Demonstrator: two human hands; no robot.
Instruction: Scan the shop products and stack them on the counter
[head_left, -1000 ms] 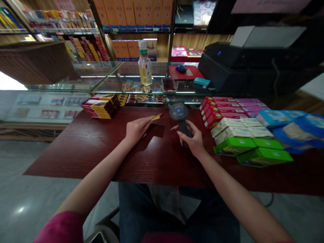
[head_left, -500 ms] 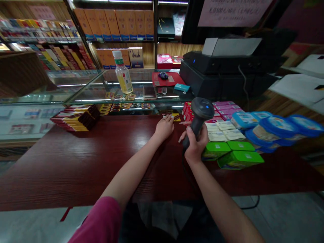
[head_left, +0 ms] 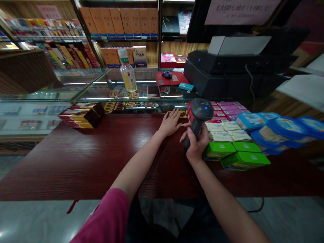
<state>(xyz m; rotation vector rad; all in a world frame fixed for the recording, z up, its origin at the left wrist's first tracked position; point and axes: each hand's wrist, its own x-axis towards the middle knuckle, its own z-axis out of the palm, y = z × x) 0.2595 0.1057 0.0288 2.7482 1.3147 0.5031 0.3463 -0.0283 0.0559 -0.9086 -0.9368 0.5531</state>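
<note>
My right hand (head_left: 195,144) is wrapped round the handle of a black barcode scanner (head_left: 199,113), held upright over the dark red table (head_left: 88,152). A small blue light shows on the scanner's head. My left hand (head_left: 170,123) lies flat with fingers spread on the table's far edge, resting on a yellow and dark flat pack (head_left: 182,114) that is mostly hidden under it. Just right of the scanner lie rows of red and pink packs (head_left: 222,108), white packs (head_left: 224,131) and green boxes (head_left: 238,153).
A stack of dark and yellow packs (head_left: 82,114) sits at the table's far left. Blue round tubs (head_left: 278,126) lie at the right. Behind is a glass counter (head_left: 96,87) with a bottle (head_left: 128,72), a phone (head_left: 153,91) and a black register (head_left: 227,71).
My left hand carried the thin yellow-edged pack to the right and laid it at the table's far edge. My right hand raised the scanner upright and moved right toward the packs.
</note>
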